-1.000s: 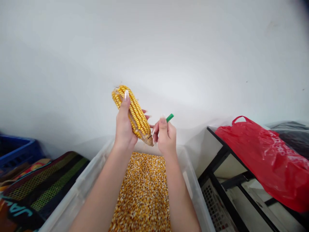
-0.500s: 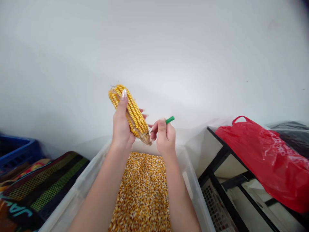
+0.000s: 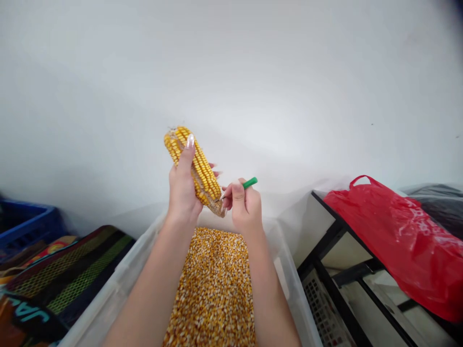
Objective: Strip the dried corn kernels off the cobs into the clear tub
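Note:
My left hand (image 3: 184,188) is wrapped round a yellow corn cob (image 3: 205,176), its thumb lying along the upper side. The cob tilts down to the right, and a strip along it is bare of kernels. In my right hand (image 3: 246,205) is a thin tool with a green handle (image 3: 250,182); its slim shaft meets the cob's lower end. Whether the tool is a screwdriver or an awl I cannot tell. Below both hands, loose corn kernels (image 3: 213,284) fill part of a translucent plastic bin (image 3: 292,284).
A red plastic bag (image 3: 394,236) lies on a black-framed table (image 3: 331,231) at the right, with a pale perforated basket (image 3: 320,308) beneath. At the left are a blue crate (image 3: 32,224) and a striped mesh bag (image 3: 75,267). A white wall (image 3: 231,72) stands behind.
My right hand and the green-handled tool have shifted slightly left and down against the cob's lower end. My left hand still holds the cob, almost unmoved.

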`<action>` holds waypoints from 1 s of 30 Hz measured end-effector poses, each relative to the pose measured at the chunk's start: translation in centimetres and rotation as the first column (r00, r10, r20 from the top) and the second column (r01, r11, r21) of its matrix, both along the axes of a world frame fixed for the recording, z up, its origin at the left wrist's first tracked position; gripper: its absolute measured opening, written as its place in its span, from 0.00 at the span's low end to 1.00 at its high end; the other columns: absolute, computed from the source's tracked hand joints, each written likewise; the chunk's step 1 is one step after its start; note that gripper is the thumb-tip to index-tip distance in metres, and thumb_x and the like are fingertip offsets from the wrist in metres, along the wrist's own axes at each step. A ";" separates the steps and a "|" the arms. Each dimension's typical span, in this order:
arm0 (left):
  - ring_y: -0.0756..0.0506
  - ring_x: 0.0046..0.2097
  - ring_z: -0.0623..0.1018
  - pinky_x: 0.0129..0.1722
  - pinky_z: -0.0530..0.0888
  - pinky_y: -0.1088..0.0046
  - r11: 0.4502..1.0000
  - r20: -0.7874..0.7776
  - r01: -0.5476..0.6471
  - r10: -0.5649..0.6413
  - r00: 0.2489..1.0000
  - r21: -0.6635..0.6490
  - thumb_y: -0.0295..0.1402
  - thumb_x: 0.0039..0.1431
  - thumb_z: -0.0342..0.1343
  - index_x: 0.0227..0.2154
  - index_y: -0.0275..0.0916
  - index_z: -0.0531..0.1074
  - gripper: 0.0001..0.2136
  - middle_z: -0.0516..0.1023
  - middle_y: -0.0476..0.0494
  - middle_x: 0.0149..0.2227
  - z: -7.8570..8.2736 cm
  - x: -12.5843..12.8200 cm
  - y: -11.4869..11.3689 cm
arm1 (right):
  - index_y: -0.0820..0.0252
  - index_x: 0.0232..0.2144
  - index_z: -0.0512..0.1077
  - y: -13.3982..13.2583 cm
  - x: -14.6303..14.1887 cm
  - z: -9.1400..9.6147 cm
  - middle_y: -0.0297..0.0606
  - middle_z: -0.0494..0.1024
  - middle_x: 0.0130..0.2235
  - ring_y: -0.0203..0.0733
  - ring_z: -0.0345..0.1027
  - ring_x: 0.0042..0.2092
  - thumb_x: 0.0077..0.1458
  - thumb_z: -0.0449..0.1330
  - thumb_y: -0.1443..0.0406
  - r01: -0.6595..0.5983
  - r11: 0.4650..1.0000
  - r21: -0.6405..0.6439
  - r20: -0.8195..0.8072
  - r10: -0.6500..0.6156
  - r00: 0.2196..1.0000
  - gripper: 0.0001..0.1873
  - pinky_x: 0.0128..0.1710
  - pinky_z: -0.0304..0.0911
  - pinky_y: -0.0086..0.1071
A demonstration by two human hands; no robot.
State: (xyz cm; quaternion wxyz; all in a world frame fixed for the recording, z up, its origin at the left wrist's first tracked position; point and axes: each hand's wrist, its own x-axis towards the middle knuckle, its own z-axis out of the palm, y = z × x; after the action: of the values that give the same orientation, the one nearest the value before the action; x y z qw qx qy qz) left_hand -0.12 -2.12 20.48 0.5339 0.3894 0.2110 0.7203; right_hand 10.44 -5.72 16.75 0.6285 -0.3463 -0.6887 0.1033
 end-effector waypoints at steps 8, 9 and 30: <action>0.46 0.26 0.74 0.22 0.71 0.71 0.997 0.016 -0.037 0.038 0.999 -0.061 0.52 0.43 0.55 0.35 0.39 0.64 0.23 0.72 0.44 0.26 -0.4 -0.2 0.8 | 0.61 0.27 0.64 -0.4 0.4 0.5 0.33 0.70 0.25 0.29 0.65 0.25 0.60 0.43 0.57 -0.058 0.998 -0.011 0.126 0.059 0.990 0.18 0.26 0.61 0.24; 0.46 0.26 0.74 0.23 0.71 0.71 0.997 0.018 -0.043 0.044 0.999 -0.062 0.52 0.43 0.55 0.35 0.39 0.64 0.23 0.72 0.44 0.26 -0.5 -0.2 1.0 | 0.61 0.27 0.65 -0.5 0.4 0.6 0.34 0.70 0.26 0.29 0.66 0.26 0.60 0.43 0.57 -0.041 0.999 -0.001 0.167 0.041 0.985 0.18 0.27 0.62 0.25; 0.51 0.28 0.74 0.26 0.69 0.78 0.969 -0.109 -0.152 0.175 0.979 0.194 0.43 0.43 0.59 0.35 0.40 0.64 0.18 0.72 0.48 0.29 -0.4 2.3 -1.2 | 0.58 0.27 0.64 0.9 1.0 0.2 0.34 0.69 0.24 0.34 0.65 0.27 0.61 0.41 0.56 0.101 0.994 0.029 0.289 -0.106 0.951 0.19 0.28 0.58 0.27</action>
State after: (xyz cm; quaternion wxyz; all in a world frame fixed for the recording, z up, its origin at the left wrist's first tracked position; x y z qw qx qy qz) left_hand 2.18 -3.34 20.12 0.4201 0.4628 0.2080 0.7524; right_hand 11.48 -4.78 16.91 0.5276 -0.3889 -0.7551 0.0134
